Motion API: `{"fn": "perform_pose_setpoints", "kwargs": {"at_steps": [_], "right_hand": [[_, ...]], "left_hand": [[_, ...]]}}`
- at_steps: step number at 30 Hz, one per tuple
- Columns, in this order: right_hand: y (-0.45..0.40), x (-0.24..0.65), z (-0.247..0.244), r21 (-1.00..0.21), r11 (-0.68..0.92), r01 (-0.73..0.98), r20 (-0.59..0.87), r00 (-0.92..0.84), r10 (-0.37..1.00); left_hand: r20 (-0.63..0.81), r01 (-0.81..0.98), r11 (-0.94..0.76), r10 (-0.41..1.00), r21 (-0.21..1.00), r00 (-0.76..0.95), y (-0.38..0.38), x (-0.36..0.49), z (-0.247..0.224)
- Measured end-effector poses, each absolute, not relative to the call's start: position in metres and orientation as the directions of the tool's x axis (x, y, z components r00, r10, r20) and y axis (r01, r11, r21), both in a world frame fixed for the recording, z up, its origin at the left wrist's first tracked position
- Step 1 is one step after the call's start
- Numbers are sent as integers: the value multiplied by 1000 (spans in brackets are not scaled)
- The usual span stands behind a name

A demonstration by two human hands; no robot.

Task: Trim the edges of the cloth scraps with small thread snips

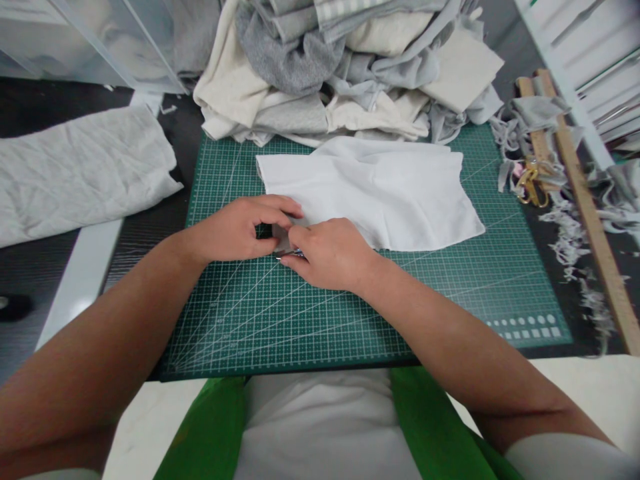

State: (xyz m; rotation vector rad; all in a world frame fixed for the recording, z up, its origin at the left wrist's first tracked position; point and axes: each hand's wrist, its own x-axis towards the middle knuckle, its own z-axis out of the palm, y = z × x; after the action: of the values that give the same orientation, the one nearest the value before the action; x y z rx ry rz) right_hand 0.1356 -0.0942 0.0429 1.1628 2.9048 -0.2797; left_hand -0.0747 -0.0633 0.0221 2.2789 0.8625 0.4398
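A white cloth (400, 193) lies spread on the green cutting mat (320, 327). Its near left edge is pinched by my left hand (245, 229), thumb and fingers closed on the fabric. Close beside it, my right hand (333, 253) is closed round a small metal tool (299, 253), whose tip shows at the cloth's edge between the two hands. Most of the tool is hidden by my fingers, so its kind cannot be made out.
A pile of grey and cream fabric (300, 67) covers the mat's far edge. At the left lies a pale grey cloth (80, 173). To the right are gold-handled scissors (533, 183), thread scraps (570, 233) and a wooden ruler (595, 233). Clear bins (100, 40) stand far left.
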Motion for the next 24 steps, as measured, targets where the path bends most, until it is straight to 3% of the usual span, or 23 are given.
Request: {"fn": "perform_pose_setpoints", "kwargs": {"at_steps": [24], "right_hand": [[-95, 132, 44, -131, 663, 737, -103, -675, 730]], "left_hand": [[98, 449, -585, 675, 676, 732, -63, -77, 18]]}}
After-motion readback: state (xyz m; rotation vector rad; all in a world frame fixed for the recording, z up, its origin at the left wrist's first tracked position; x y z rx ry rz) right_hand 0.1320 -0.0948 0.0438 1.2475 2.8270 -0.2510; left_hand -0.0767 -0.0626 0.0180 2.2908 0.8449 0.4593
